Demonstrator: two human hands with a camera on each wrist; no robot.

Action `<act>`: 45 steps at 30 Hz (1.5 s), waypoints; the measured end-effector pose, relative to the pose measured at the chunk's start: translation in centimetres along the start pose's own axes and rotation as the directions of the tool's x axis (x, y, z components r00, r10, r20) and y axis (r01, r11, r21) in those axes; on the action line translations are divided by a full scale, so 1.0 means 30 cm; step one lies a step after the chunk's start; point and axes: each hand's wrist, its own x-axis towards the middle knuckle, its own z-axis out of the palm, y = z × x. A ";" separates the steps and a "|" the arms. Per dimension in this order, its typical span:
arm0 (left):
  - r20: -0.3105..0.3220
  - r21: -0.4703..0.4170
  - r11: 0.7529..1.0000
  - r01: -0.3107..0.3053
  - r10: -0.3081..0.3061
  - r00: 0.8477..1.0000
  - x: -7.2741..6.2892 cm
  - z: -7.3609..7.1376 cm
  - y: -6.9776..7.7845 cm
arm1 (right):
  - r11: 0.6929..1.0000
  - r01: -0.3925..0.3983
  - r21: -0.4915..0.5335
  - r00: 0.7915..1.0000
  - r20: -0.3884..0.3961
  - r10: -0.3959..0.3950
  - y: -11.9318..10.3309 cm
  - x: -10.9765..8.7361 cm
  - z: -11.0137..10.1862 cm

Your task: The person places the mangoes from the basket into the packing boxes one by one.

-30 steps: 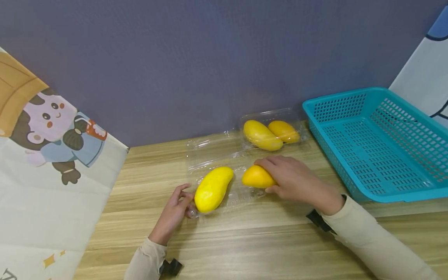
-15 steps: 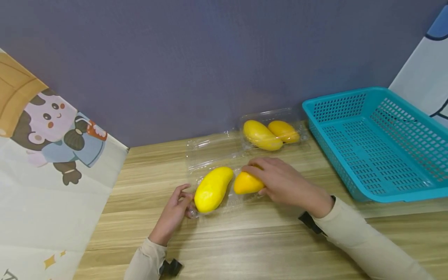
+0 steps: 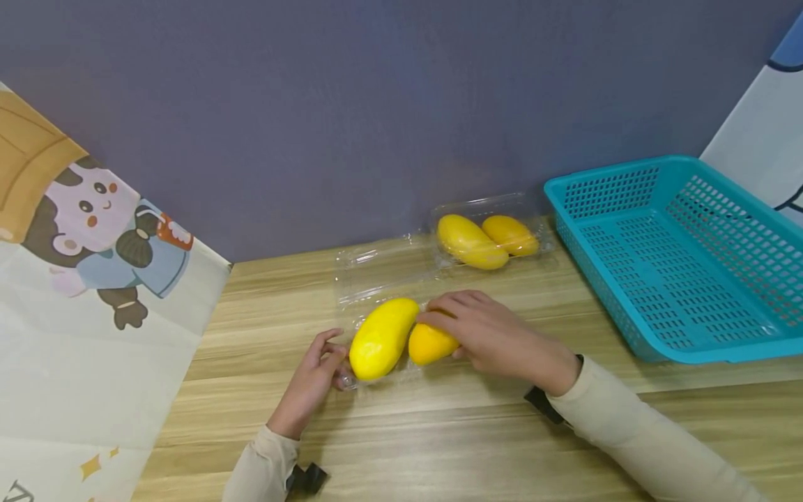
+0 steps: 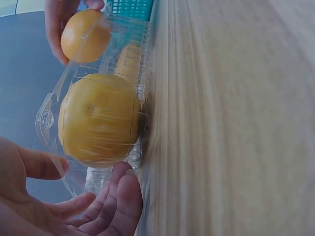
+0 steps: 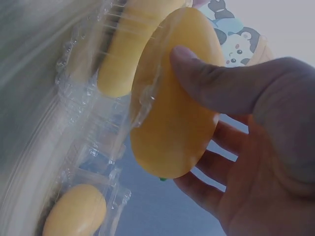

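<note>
An opened clear plastic clamshell box lies on the table, its lid folded back toward the wall. In its tray lies a large yellow mango. My left hand holds the near left corner of the box, thumb at the rim and fingers low beside the wall in the left wrist view. My right hand grips a smaller orange-yellow mango, with the thumb on one side and the fingers behind it in the right wrist view. This mango is tilted over the right part of the tray, close beside the large one.
A second clear box with two mangoes stands against the dark wall. At the right is a turquoise perforated basket. Wooden tabletop extends in front of the box.
My right hand has carried its mango leftward and slightly toward me, up to the large mango. My left hand and the box have stayed in place.
</note>
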 end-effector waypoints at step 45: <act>0.005 -0.011 1.000 0.013 -0.013 1.000 0.003 0.004 -0.001 | 0.987 0.004 0.161 0.992 0.126 -0.024 0.028 0.072 0.055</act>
